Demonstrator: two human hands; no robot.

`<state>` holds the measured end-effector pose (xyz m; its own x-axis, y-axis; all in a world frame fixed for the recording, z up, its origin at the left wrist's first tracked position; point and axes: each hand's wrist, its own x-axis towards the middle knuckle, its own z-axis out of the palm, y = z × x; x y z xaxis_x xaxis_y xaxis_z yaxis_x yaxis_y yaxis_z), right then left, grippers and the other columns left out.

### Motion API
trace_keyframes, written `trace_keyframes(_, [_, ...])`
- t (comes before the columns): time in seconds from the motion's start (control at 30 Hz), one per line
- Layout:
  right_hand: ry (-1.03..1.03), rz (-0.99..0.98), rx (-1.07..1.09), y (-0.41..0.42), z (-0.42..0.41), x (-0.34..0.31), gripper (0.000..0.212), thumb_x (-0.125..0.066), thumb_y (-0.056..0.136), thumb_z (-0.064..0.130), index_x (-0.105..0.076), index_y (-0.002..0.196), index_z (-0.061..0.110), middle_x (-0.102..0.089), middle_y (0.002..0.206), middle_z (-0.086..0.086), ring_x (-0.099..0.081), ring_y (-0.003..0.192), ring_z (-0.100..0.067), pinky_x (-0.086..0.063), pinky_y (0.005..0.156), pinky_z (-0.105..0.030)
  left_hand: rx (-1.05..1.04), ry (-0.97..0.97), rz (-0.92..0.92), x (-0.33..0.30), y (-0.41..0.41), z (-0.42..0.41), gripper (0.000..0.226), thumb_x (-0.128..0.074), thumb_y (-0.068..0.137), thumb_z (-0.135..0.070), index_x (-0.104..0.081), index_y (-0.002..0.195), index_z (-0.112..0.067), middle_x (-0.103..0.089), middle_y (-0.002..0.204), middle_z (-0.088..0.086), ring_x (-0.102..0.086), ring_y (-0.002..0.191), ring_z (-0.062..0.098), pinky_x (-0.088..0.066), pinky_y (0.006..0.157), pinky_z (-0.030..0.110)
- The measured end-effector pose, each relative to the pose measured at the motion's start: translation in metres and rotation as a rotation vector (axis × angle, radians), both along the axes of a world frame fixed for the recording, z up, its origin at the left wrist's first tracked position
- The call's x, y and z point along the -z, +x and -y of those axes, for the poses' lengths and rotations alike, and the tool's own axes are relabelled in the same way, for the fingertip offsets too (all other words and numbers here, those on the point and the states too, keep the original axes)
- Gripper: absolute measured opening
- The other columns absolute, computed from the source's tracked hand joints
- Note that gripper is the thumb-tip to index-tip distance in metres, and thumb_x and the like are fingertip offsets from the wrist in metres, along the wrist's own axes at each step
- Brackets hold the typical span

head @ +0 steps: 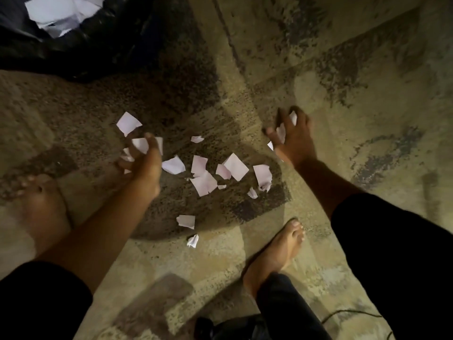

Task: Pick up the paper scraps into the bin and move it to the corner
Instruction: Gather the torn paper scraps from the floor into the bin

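Some white scraps are already seen inside the bin (81, 42), lined with a black bag, at the top left. Paper scraps (208, 173) are left scattered on the carpet (343, 69) between both hands. Scraps are pinched in the curled fingers of the left hand (144, 160) and of the right hand (291, 136). Open floor is seen on the right; the corner is not shown.

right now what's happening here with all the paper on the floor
A person is bent over the carpet gathering torn paper scraps. The left hand and the right hand each hold a few pieces. More than a dozen scraps lie between them. The bin, lined with a black bag, sits at upper left with paper already inside.
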<state>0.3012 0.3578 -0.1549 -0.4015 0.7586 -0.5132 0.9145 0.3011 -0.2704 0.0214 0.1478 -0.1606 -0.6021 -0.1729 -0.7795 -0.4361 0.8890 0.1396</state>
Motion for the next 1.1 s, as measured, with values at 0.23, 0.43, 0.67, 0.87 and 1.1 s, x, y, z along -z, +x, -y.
trace_keyframes(0.23, [-0.028,-0.020,0.081,0.008,0.088,-0.006,0.068,-0.059,0.095,0.057,-0.051,0.149,0.015,-0.043,0.153,-0.018,-0.045,0.135,-0.046,-0.055,0.099,-0.060,0.435,0.053,0.079,-0.028,0.078,-0.011,0.073,-0.044,0.102,-0.069,-0.034,0.164,-0.032,-0.009,0.176,0.015,-0.013,0.162,0.039,-0.019,0.130,0.056])
trace_keyframes(0.43, [-0.089,0.035,0.207,-0.008,0.152,-0.010,0.075,-0.068,0.090,0.063,-0.047,0.150,0.024,-0.033,0.158,-0.011,-0.039,0.140,-0.042,-0.055,0.092,-0.056,0.535,0.151,0.139,-0.036,0.117,-0.003,0.065,-0.052,0.105,-0.056,-0.040,0.161,-0.026,0.000,0.176,0.020,0.000,0.163,0.040,-0.015,0.130,0.044])
trace_keyframes(0.67, [-0.201,-0.172,0.423,-0.032,0.185,0.001,0.085,-0.085,0.078,0.042,-0.049,0.150,0.016,-0.040,0.145,-0.018,-0.048,0.133,-0.038,-0.052,0.094,-0.041,0.579,0.259,0.160,-0.034,0.127,0.012,0.067,-0.067,0.101,-0.044,-0.041,0.161,-0.033,-0.017,0.171,0.014,-0.013,0.159,0.035,-0.023,0.124,0.036])
trace_keyframes(0.87, [-0.247,-0.367,0.411,-0.062,0.186,0.006,0.064,-0.081,0.082,0.017,-0.057,0.139,0.004,-0.045,0.134,-0.019,-0.046,0.113,-0.014,-0.051,0.090,-0.033,0.612,0.355,0.151,-0.010,0.113,0.030,0.066,-0.075,0.095,-0.028,-0.049,0.155,-0.026,-0.047,0.159,0.009,-0.041,0.150,0.025,-0.023,0.111,0.014])
trace_keyframes(1.1, [-0.316,-0.432,0.423,-0.069,0.186,-0.001,0.077,-0.068,0.069,0.045,-0.064,0.135,0.005,-0.058,0.125,-0.019,-0.059,0.115,-0.033,-0.050,0.088,-0.035,0.379,0.541,0.259,-0.026,0.102,0.033,0.049,-0.072,0.098,-0.012,-0.058,0.145,-0.020,-0.066,0.140,0.004,-0.064,0.128,0.019,-0.057,0.107,0.043])
